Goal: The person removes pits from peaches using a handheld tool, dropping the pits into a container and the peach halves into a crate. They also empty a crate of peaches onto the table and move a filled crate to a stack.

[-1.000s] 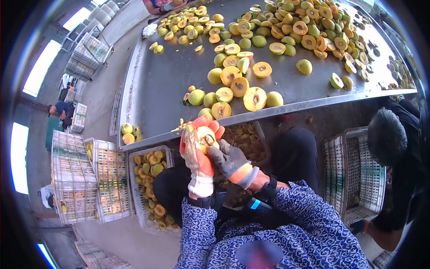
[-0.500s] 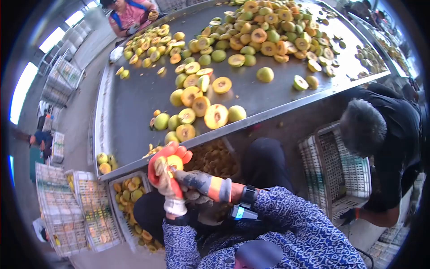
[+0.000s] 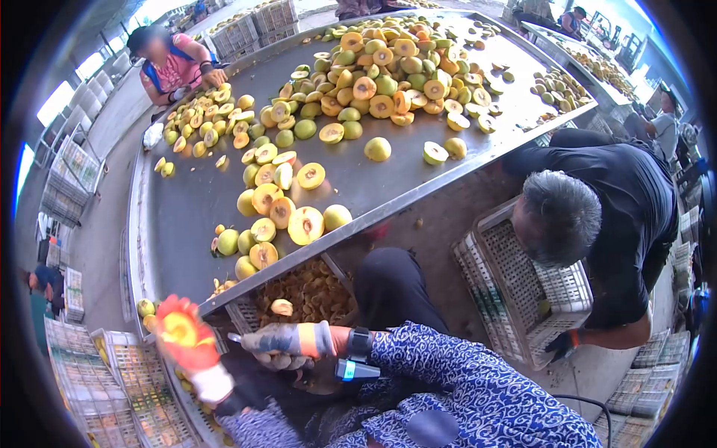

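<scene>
Swinging out to my left, my left hand has carried the fruit half away from my right hand; half a second ago the two were pressed together over my lap. My left fingers are curled around the half from below, cut face up, down by the table corner. My right fingers are closed on a small blade, though the grip itself is partly hidden by the glove.

I judge the half light and soft-fleshed, wet and slippery on the cut side, easy to bruise; cupping the rounded skin side is the safest hold.

Below the table edge a crate holds a heap of brownish pits and scraps. Lower left, another crate holds cut halves, beside stacked white crates. At my right a person in black bends over an empty-looking pale crate.
</scene>
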The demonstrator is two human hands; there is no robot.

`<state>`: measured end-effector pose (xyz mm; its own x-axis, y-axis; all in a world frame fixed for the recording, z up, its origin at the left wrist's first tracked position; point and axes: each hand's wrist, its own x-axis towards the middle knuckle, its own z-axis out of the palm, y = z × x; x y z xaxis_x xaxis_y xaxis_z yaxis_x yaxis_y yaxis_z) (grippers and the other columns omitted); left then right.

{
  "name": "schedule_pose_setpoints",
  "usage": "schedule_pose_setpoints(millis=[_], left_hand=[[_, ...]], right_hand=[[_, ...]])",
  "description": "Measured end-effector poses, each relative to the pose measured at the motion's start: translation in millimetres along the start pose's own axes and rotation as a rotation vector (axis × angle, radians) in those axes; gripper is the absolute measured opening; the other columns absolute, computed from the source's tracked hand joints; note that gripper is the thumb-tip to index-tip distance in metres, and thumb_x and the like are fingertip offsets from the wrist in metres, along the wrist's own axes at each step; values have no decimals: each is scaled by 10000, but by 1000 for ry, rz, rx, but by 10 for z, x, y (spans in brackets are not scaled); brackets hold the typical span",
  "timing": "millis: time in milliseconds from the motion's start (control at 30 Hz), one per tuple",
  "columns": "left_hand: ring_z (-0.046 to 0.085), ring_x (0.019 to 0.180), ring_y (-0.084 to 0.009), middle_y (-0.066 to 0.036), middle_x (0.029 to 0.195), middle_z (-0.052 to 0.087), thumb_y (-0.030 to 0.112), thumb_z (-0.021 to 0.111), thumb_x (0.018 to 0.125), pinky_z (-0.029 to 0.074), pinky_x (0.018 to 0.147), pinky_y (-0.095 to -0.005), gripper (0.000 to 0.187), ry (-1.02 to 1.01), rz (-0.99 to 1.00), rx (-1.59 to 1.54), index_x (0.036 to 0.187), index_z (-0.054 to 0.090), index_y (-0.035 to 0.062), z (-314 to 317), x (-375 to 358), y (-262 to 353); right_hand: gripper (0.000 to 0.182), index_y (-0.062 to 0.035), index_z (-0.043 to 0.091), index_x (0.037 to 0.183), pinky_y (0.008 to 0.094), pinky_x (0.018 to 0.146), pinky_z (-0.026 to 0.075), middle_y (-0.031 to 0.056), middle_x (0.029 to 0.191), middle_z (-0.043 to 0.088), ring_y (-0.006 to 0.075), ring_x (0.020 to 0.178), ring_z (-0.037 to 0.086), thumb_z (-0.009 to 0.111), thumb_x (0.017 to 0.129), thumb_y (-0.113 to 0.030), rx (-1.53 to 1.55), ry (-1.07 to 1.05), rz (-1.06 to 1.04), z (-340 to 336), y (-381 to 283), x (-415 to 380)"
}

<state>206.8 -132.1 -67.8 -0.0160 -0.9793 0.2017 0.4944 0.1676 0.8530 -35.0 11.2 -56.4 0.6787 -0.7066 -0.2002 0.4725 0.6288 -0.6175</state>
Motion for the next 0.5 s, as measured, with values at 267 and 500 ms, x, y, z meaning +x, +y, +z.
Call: schedule_pose_setpoints(millis=[267, 500], left_hand=[[629, 1157, -214, -119, 1302, 669, 103, 632, 1011, 484, 1042, -342, 366, 42, 469, 1109, 1356, 598, -15, -107, 99, 678], [603, 1257, -268, -134, 1300, 674, 70, 653, 957, 443, 1105, -385, 279, -216, 350, 1060, 1230, 679, 17, 1130, 3, -462]], right_hand=[[484, -138, 532, 878, 311, 341, 310, -14, 581, 488, 123, 384, 415, 509, 976, -611, -251, 314, 27, -31, 385, 384], [318, -76, 643, 1232, 289, 857, 504, 35, 1038, 671, 114, 969, 608, 702, 964, -235, -456, 465, -535, -348, -192, -200]])
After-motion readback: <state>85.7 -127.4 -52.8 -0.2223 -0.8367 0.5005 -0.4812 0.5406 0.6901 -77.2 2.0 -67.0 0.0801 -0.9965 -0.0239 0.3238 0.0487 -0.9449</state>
